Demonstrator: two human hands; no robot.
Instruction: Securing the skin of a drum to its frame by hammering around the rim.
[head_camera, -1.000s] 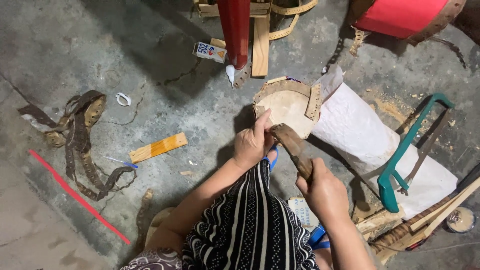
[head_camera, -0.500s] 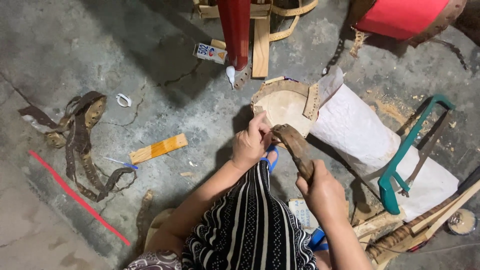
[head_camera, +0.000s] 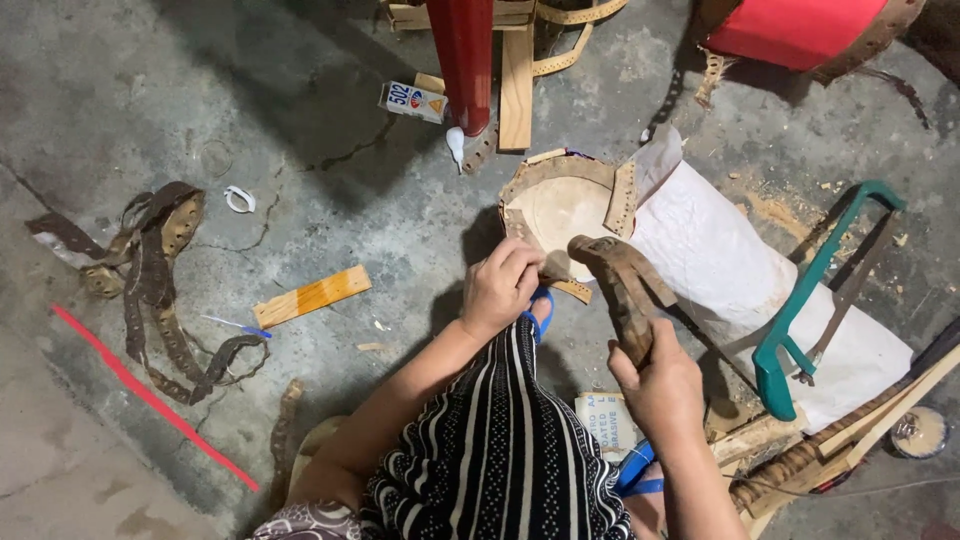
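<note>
A round drum shell (head_camera: 560, 205) with a pale skin and a brown studded leather rim lies on the concrete floor ahead of me. My left hand (head_camera: 500, 285) pinches the rim's near edge. My right hand (head_camera: 655, 385) is closed around a worn brown leather strap (head_camera: 620, 285), which runs from my fist up towards the rim. My striped trouser leg (head_camera: 495, 450) fills the bottom middle.
White sheet (head_camera: 740, 280) right of the drum, with a green hacksaw (head_camera: 815, 300) on it. Loose leather straps (head_camera: 155, 280), a red strip (head_camera: 150, 395) and a wood block (head_camera: 312, 296) lie left. A red post (head_camera: 462, 60), wooden frame (head_camera: 515, 70) and red drum (head_camera: 800, 30) stand behind.
My right hand has pulled the strap slightly down and to the right. My left hand has stayed on the rim's edge.
</note>
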